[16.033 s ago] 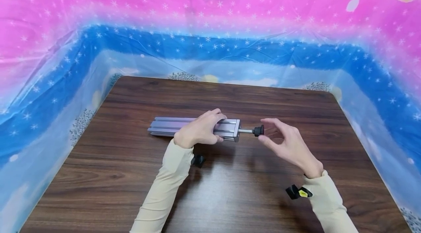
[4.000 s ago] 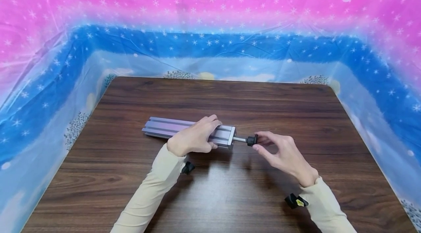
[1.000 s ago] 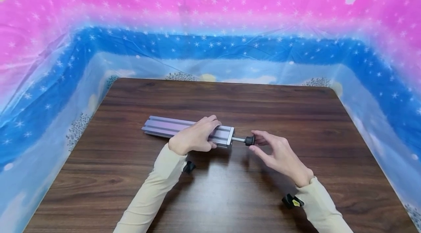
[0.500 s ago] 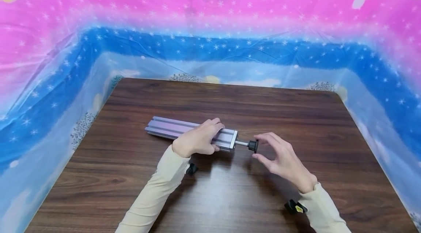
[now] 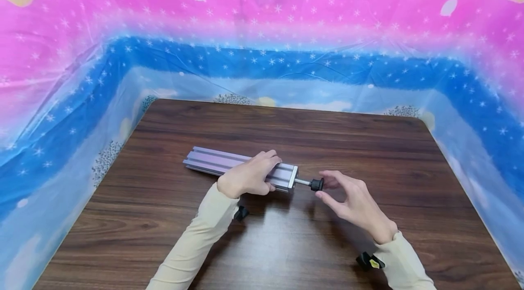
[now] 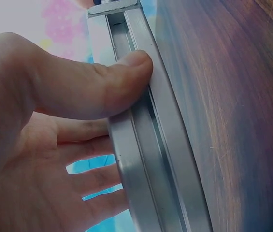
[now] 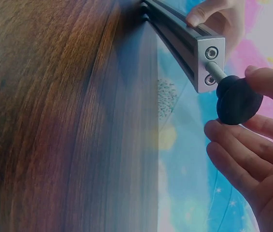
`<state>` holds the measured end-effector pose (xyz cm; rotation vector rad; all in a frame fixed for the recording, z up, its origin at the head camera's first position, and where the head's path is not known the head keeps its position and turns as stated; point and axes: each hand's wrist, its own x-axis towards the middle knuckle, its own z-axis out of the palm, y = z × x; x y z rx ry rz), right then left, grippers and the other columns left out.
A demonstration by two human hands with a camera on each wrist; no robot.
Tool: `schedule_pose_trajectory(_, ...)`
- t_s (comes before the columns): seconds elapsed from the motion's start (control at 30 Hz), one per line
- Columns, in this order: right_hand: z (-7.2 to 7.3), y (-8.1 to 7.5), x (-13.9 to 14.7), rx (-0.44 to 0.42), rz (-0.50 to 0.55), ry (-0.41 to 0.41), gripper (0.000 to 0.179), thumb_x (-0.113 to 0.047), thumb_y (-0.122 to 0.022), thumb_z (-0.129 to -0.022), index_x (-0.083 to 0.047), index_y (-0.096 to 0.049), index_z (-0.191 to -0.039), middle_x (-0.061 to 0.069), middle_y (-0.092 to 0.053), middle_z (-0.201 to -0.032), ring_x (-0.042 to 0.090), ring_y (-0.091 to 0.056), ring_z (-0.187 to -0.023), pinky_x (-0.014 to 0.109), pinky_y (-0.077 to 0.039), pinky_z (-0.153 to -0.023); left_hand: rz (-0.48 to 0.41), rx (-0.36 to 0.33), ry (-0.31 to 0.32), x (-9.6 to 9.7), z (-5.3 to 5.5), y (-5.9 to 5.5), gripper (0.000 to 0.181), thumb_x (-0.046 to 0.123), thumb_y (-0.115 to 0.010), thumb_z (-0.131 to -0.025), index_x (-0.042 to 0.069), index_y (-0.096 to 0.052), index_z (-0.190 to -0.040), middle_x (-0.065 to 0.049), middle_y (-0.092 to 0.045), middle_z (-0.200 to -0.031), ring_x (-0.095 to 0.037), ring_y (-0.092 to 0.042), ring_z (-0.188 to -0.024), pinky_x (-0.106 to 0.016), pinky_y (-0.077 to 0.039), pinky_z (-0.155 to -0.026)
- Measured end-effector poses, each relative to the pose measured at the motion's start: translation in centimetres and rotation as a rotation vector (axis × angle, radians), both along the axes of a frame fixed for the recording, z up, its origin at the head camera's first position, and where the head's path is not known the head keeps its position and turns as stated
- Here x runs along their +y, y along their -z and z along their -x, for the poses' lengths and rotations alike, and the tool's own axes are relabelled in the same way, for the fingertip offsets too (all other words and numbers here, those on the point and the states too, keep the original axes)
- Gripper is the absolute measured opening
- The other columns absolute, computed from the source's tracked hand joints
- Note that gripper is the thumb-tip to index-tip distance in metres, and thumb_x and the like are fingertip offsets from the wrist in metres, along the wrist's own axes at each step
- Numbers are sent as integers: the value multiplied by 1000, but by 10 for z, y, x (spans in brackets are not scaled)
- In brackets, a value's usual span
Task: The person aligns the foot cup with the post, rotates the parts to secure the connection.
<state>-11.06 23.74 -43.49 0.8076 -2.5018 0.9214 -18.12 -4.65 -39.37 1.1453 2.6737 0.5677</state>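
Note:
My left hand lies across a silver aluminium profile and grips it, thumb on the near side. In the left wrist view the thumb presses over the slotted face of the profile. From the end plate, with two screws in it, sticks a threaded rod carrying a black levelling foot. My right hand has thumb and index finger at the edge of this foot, pinching it. The other fingers extend below the foot.
A dark wood-grain table lies under both hands. Behind it and at the sides hangs a pink and blue patterned cloth. Black wrist mounts sit at the cuffs of the cream sleeves.
Since 16 seconds ago the profile's right end has swung toward me. In the last second the right fingers shift a little around the foot; the left hand keeps its grip.

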Motion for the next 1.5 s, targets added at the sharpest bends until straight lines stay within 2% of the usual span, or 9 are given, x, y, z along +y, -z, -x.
schedule_pose_trajectory(0.17, 0, 2, 1, -11, -10, 5, 41, -12, -80, -84, -8, -67, -123, -3, -76, -96, 7, -73, -82, 26, -57, -76, -6, 11, 8, 0, -1, 0, 51, 8, -80, -76, 0, -62, -123, -7, -56, -111, -24, -52, -101, -37, -47, -91)
schedule_pose_trajectory(0.33, 1, 3, 1, -33, -17, 20, 39, -14, -79, -86, -9, -66, -123, -4, -75, -96, 5, -72, -82, 30, -58, -76, -8, 10, 7, 0, -2, 0, 51, 8, -80, -76, -1, -62, -123, -9, -56, -114, -26, -53, -104, -38, -48, -93)
schedule_pose_trajectory(0.53, -1, 4, 2, -29, -5, -28, 59, -15, -84, -81, -10, -60, -135, 4, -69, -122, 17, -70, -98, 34, -58, -80, -21, 16, 8, 0, -1, 0, 50, 9, -81, -77, -1, -62, -121, -9, -56, -113, -26, -53, -103, -38, -47, -93)
schedule_pose_trajectory(0.67, -1, 4, 3, 4, -3, -67, 70, -12, -89, -76, -6, -58, -138, 8, -61, -132, 21, -65, -110, 27, -55, -87, -18, 15, 5, 0, 0, 0, 51, 11, -81, -77, 0, -62, -122, -9, -56, -114, -26, -54, -104, -39, -48, -93)
schedule_pose_trajectory(0.77, -1, 4, 2, 51, 1, -72, 64, -9, -88, -74, -3, -61, -132, 7, -63, -129, 20, -64, -112, 22, -52, -90, -10, 16, 1, 0, 0, -1, 51, 12, -81, -78, 0, -61, -123, -9, -56, -114, -26, -54, -104, -39, -47, -94)
schedule_pose_trajectory(0.9, 0, 3, 2, 93, 9, -73, 55, -5, -87, -74, -3, -66, -125, 5, -67, -121, 19, -65, -108, 26, -54, -88, -7, 15, -1, 0, 0, -2, 51, 11, -81, -77, 0, -62, -124, -8, -57, -115, -26, -53, -104, -38, -47, -94)
schedule_pose_trajectory(1.13, 0, 5, 2, 76, 5, -41, 54, -8, -85, -77, -8, -66, -128, 2, -71, -115, 20, -71, -96, 34, -57, -81, -2, 8, -7, -1, -1, -1, 52, 9, -81, -77, 0, -61, -124, -8, -57, -114, -25, -53, -104, -38, -48, -93)
schedule_pose_trajectory(1.27, 0, 6, 2, 89, -1, -20, 54, -9, -85, -77, -7, -67, -127, 2, -73, -109, 19, -72, -90, 36, -57, -78, -1, 5, -11, -1, -1, -2, 52, 9, -80, -77, 0, -61, -125, -8, -57, -115, -25, -53, -104, -38, -48, -93)
schedule_pose_trajectory(1.5, -2, 8, 2, 50, -15, 21, 52, -13, -84, -79, -9, -66, -128, -1, -76, -107, 11, -74, -88, 26, -56, -83, 17, 3, -14, -1, -3, 0, 49, 12, -79, -79, 1, -61, -123, -7, -57, -115, -23, -52, -104, -36, -46, -92)
